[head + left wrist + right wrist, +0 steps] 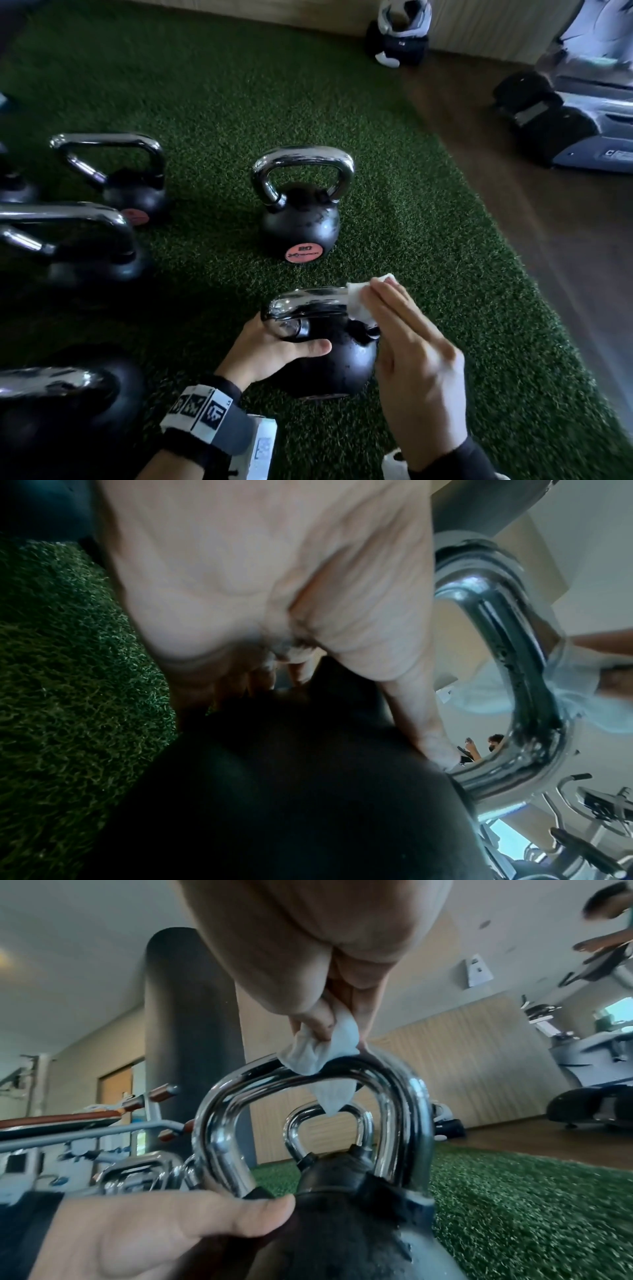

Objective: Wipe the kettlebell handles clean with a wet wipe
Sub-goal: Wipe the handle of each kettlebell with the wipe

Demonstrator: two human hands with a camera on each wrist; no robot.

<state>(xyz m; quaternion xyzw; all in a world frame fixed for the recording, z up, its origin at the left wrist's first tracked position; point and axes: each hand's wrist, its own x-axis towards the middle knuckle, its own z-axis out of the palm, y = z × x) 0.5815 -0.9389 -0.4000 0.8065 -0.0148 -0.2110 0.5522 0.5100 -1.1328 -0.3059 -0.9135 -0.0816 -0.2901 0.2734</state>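
Observation:
A black kettlebell (329,363) with a chrome handle (308,299) stands on the turf right in front of me. My left hand (274,346) grips its body just below the handle, thumb across the near side. My right hand (411,342) pinches a white wet wipe (359,301) and presses it on the handle's right corner. In the right wrist view the wipe (318,1053) drapes over the top bar of the handle (404,1096), one end hanging through the loop. The left wrist view shows the wipe (582,685) against the handle (514,642).
Another kettlebell (301,212) with a pink "20" label stands just beyond on the green turf (445,240). More kettlebells (130,178) crowd the left side. A wooden floor (548,240) and an exercise machine (565,120) lie to the right.

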